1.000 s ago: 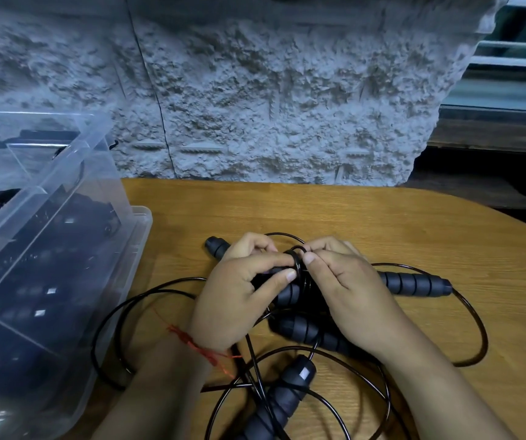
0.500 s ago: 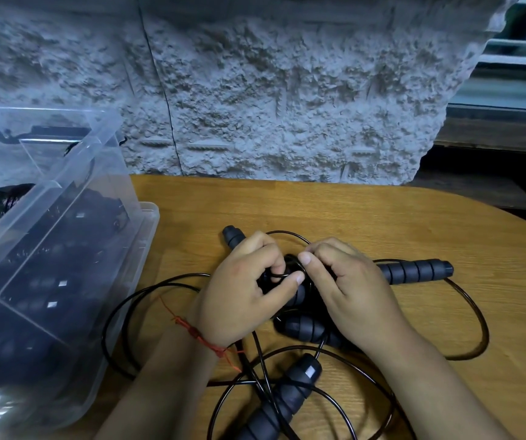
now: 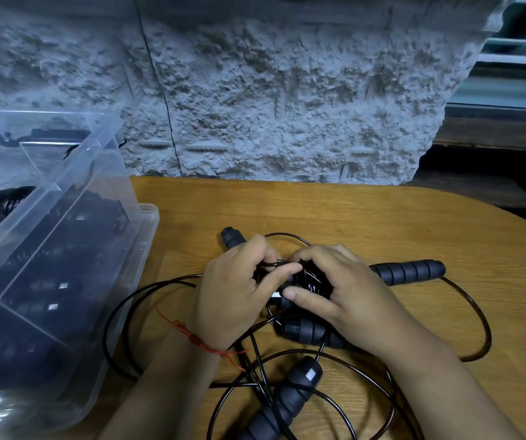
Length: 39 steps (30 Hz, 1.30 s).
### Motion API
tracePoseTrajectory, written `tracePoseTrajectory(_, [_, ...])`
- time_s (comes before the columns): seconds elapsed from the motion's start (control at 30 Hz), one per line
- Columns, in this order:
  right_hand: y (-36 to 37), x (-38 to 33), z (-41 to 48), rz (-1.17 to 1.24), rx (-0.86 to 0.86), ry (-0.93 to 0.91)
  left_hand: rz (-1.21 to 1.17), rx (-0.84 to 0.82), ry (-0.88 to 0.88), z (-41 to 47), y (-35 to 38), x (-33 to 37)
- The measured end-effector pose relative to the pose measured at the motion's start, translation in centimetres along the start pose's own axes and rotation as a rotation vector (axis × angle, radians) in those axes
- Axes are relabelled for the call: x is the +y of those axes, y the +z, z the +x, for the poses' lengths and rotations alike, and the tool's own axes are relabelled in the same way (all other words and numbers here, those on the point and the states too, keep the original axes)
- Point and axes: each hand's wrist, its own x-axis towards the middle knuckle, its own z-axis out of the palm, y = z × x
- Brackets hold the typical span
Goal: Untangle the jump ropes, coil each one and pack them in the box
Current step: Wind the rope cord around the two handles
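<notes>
Black jump ropes lie tangled on the wooden table (image 3: 366,223), with thin cord loops (image 3: 474,315) spread around. My left hand (image 3: 233,293) pinches a cord at the knot in the middle. My right hand (image 3: 341,290) curls over the same knot, thumb pressed on it. Ribbed foam handles stick out: one handle (image 3: 410,272) to the right, a second handle (image 3: 232,237) behind my left hand, a third handle (image 3: 287,404) near the front edge and another handle (image 3: 309,332) under my right wrist. The clear plastic box (image 3: 65,249) stands at the left with dark ropes inside.
A rough grey stone wall (image 3: 271,100) rises right behind the table. The box's clear lid (image 3: 33,144) leans open at the far left. The table's rounded edge curves down on the right, with a dark gap beyond it.
My right thumb has dropped lower onto the knot while my left fingers keep pinching the cord. The view has shifted slightly; the ropes lie about as before.
</notes>
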Motion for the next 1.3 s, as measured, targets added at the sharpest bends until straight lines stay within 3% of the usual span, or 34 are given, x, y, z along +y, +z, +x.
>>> tracePoseTrajectory(0.13, [-0.1, -0.5, 0.0, -0.046, 0.013, 0.004, -0.012, 0.119, 0.127, -0.1, 0.5, 0.7])
tracePoseTrajectory(0.33, [-0.1, -0.9, -0.2, 0.018, 0.020, -0.005, -0.076, 0.206, 0.159, -0.6, 0.7, 1.2])
tracePoseTrajectory(0.4, [0.0, -0.8, -0.3, 0.001, 0.006, -0.017, -0.128, 0.201, 0.055, -0.5, 0.5, 1.5])
tracePoseTrajectory(0.5, [0.2, -0.5, -0.4, -0.010, -0.022, -0.031, -0.267, 0.087, -0.299, 0.3, 0.4, 1.7])
tracePoseTrajectory(0.57, [0.2, -0.3, -0.5, -0.020, -0.022, -0.033, -0.338, 0.038, -0.417, 0.5, 0.4, 1.5])
tracePoseTrajectory(0.77, [0.1, 0.0, -0.4, 0.050, 0.097, -0.008, -0.349, -0.034, -0.471, 0.7, 0.1, 1.1])
tracePoseTrajectory(0.93, [0.4, 0.2, -0.5, 0.128, 0.203, -0.032, -0.461, 0.137, -0.516, 1.1, -0.1, 0.8])
tracePoseTrajectory(1.03, [0.3, 0.1, -0.5, 0.099, 0.300, -0.095, -0.475, 0.156, -0.520, 1.4, -0.3, 0.9])
tracePoseTrajectory(1.17, [-0.3, 0.0, -0.2, 0.050, 0.414, -0.180, -0.457, 0.040, -0.479, 1.5, -1.0, 1.4])
tracePoseTrajectory(1.3, [-0.8, -0.3, -0.2, 0.084, 0.475, -0.237, -0.758, -0.254, -0.617, 1.8, -1.9, 2.1])
